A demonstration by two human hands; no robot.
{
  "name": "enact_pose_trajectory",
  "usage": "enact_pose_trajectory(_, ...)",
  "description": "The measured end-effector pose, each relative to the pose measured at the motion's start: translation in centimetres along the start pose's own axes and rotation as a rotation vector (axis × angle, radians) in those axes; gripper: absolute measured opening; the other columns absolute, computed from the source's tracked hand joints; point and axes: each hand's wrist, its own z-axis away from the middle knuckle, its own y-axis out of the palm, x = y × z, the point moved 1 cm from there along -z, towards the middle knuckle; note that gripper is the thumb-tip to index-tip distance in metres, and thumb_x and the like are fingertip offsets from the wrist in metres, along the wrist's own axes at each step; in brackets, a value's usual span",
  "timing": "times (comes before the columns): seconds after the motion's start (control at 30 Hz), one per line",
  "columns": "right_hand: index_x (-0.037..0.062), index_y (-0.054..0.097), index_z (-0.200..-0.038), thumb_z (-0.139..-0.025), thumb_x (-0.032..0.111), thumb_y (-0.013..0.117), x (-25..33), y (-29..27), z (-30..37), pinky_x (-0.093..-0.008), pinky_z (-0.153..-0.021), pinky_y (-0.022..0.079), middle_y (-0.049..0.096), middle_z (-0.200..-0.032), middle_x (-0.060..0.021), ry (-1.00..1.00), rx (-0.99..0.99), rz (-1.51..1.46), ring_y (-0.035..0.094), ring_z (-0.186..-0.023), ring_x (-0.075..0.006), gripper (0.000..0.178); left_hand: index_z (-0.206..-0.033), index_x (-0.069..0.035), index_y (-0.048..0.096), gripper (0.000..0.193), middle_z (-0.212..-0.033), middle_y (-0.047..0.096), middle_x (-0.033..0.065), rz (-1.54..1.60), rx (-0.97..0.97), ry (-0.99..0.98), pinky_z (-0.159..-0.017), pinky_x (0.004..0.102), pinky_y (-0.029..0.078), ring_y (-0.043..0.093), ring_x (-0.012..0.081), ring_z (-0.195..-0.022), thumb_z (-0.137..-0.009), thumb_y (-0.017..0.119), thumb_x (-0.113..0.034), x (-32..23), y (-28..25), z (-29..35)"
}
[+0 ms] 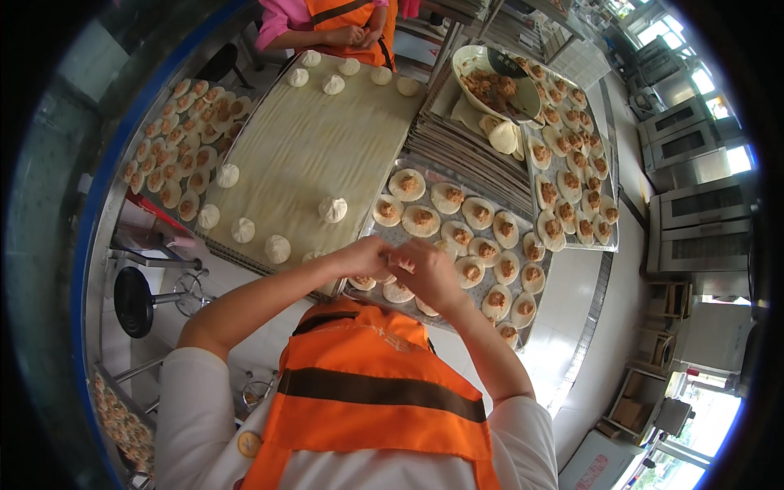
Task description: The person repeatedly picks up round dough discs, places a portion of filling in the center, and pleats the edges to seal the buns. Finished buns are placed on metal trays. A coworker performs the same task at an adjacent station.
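My left hand (367,257) and my right hand (426,273) meet in front of my apron, over the near edge of the trays. The fingers of both are closed together, and whatever they hold is hidden behind them. Under and beside my right hand lies a metal tray (469,282) with rows of flat round dough wrappers, each topped with a lump of brownish meat filling, such as this wrapper (421,219). To the left, a large tray (327,131) carries several pleated buns; the nearest large bun (333,210) sits just beyond my left hand.
At the far right stand a bowl of filling (496,82), a lump of dough (504,137) and another tray of filled wrappers (572,175). More filled wrappers (184,147) lie at far left. Across the table a person (347,28) holds their hands together. A black stool (135,302) stands left.
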Motion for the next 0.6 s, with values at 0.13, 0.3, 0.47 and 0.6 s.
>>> enact_pose_trajectory(0.13, 0.0003, 0.069, -0.091, -0.081, 0.01, 0.074, -0.1, -3.1, -1.3, -0.0292, -0.067, 0.054, 0.07, -0.079, -0.0113, 0.291, -0.016, -0.307, 0.068, -0.072, -0.0168, 0.015, -0.132, -0.01, 0.057, 0.042, -0.112, 0.064, -0.0023, 0.702, 0.118, -0.044, -0.083, 0.0295, 0.049, 0.058, 0.0084, -0.097, -0.094, 0.056, -0.029, -1.6, -2.8, 0.7)
enact_pose_trajectory(0.3, -0.0003, 0.07, -0.089, -0.081, 0.009, 0.075, 2.5, -3.1, -0.8, -0.0264, -0.062, 0.053, 0.071, -0.076, -0.0111, 0.319, -0.213, -0.395, 0.067, -0.066, -0.0126, 0.014, -0.121, -0.009, 0.06, 0.053, -0.108, 0.064, 0.0018, 1.184, -0.155, 0.196, -0.085, 0.0317, 0.05, 0.061, 0.0126, -0.096, -0.102, 0.039, -0.054, -2.8, -0.8, 0.5)
enact_pose_trajectory(0.47, -0.0001, 0.07, -0.09, -0.077, 0.01, 0.078, 3.0, -2.3, -0.9, -0.027, -0.062, 0.051, 0.069, -0.074, -0.0083, 0.226, -0.344, -0.183, 0.064, -0.063, -0.0172, 0.019, -0.101, -0.004, 0.063, 0.056, -0.096, 0.065, 0.0056, 1.354, -0.468, 0.079, -0.074, 0.0297, 0.053, 0.064, 0.0128, -0.088, -0.101, 0.041, -0.055, -2.2, 2.1, -0.4)
enact_pose_trajectory(0.6, -0.0007, 0.07, -0.093, -0.076, 0.006, 0.079, 2.0, -1.9, -1.2, -0.0241, -0.061, 0.049, 0.066, -0.079, -0.0042, 0.452, -0.199, -0.425, 0.061, -0.066, -0.0111, 0.021, -0.099, -0.004, 0.065, 0.06, -0.091, 0.065, 0.0062, 1.24, -0.545, -0.027, -0.066, 0.0314, 0.054, 0.064, 0.014, -0.079, -0.097, 0.045, -0.06, -1.8, 2.1, -0.5)
